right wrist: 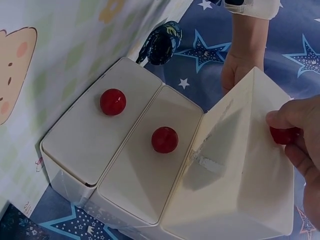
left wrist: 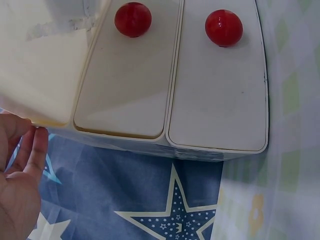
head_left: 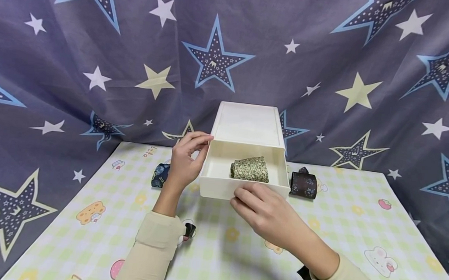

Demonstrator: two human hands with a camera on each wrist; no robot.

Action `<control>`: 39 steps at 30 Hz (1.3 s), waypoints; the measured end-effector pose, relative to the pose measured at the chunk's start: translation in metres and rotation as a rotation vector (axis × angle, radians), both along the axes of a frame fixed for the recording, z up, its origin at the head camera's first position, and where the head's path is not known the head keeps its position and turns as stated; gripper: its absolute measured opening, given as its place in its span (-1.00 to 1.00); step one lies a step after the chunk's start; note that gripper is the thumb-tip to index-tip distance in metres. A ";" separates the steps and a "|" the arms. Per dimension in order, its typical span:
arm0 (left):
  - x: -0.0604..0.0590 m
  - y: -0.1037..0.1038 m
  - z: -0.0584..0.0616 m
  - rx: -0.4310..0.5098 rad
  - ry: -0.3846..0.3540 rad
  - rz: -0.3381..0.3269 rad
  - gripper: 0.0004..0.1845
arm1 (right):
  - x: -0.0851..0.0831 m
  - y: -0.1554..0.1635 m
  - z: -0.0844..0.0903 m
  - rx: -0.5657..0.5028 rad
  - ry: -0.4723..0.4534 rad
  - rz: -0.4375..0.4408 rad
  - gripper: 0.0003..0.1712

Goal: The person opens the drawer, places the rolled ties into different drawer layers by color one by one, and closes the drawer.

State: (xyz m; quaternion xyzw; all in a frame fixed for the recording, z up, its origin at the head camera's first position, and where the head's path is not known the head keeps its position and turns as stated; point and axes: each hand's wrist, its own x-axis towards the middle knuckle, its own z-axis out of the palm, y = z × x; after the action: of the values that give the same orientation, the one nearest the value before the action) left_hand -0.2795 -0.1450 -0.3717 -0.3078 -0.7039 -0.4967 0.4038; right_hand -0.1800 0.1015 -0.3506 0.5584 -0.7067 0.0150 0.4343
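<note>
A white drawer cabinet [head_left: 249, 123] stands at the far side of the table, its top drawer [head_left: 217, 187] pulled out. Inside that drawer lies a rolled-up green and cream patterned cloth [head_left: 251, 169]. My right hand [head_left: 268, 213] is at the drawer's front; in the right wrist view its thumb and fingers pinch the red knob [right wrist: 284, 135]. My left hand [head_left: 186, 161] touches the cabinet's upper left edge with its fingertips. The left wrist view shows these fingers [left wrist: 37, 150] against the side edge by the drawer opening.
Two closed drawers with red knobs [right wrist: 165, 139] sit below the open one. A dark blue patterned roll [head_left: 160, 175] lies left of the cabinet, a dark brown patterned roll [head_left: 304, 185] right of it. A star-printed curtain [head_left: 135, 62] hangs behind the checked tablecloth [head_left: 343, 237].
</note>
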 end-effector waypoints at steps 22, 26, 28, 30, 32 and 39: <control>-0.009 -0.005 -0.008 0.000 0.017 -0.033 -0.74 | -0.007 0.003 0.002 0.005 -0.040 -0.022 -0.62; -0.008 -0.004 -0.007 0.002 0.022 -0.028 -0.75 | -0.009 0.003 0.002 0.009 -0.055 -0.029 -0.66; -0.008 -0.004 -0.006 0.005 0.022 -0.028 -0.75 | -0.009 0.003 0.003 0.012 -0.058 -0.032 -0.67; -0.008 -0.005 -0.007 0.007 0.019 -0.033 -0.75 | -0.010 0.003 0.003 0.010 -0.059 -0.030 -0.69; -0.008 -0.005 -0.007 0.011 0.012 -0.040 -0.75 | -0.011 0.003 0.003 0.009 -0.060 -0.030 -0.69; -0.007 -0.005 -0.007 0.012 -0.003 -0.048 -0.74 | -0.012 0.005 0.003 0.012 -0.086 -0.039 -0.69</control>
State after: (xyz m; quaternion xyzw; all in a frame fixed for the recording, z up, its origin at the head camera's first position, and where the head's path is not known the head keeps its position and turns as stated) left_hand -0.2870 -0.1497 -0.3791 -0.3214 -0.6938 -0.5111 0.3926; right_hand -0.1919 0.1061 -0.3474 0.5459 -0.7357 0.0261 0.4001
